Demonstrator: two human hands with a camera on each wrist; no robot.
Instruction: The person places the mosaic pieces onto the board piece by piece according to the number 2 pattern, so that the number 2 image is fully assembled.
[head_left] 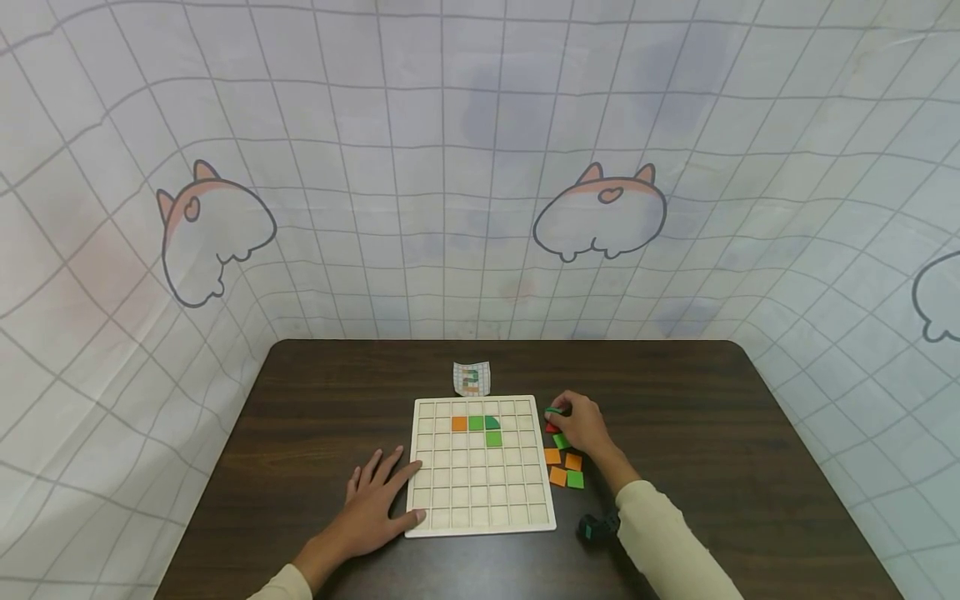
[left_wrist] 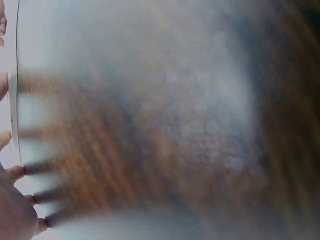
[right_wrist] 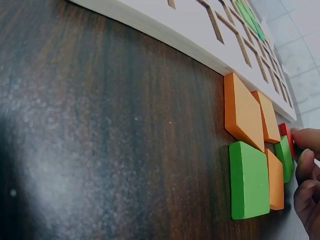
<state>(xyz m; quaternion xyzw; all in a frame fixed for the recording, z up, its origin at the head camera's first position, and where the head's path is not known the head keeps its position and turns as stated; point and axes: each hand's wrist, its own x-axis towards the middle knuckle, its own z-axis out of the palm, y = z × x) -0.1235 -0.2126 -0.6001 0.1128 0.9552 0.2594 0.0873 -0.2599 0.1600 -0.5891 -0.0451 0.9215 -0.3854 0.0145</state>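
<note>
A white grid board (head_left: 480, 527) lies on the table, with an orange square tile (head_left: 459, 423), light green squares (head_left: 493, 439) and a dark green rounded tile (head_left: 492, 422) in its upper cells. My left hand (head_left: 371, 504) is spread flat, thumb and index finger on the board's left edge, the other fingers on the table. Beside the board's right edge, my right hand (head_left: 582, 423) pinches a dark green tile (head_left: 553, 410) over a red tile (head_left: 552, 428). The held tile's full shape is hidden by the fingers.
Loose orange tiles (right_wrist: 245, 112) and green tiles (right_wrist: 250, 180) lie right of the board. A small printed pattern card (head_left: 471, 379) sits behind it. Near my right sleeve is a black object (head_left: 596, 528). Grid-patterned cloth (head_left: 480, 167) surrounds the dark wooden table (head_left: 337, 375).
</note>
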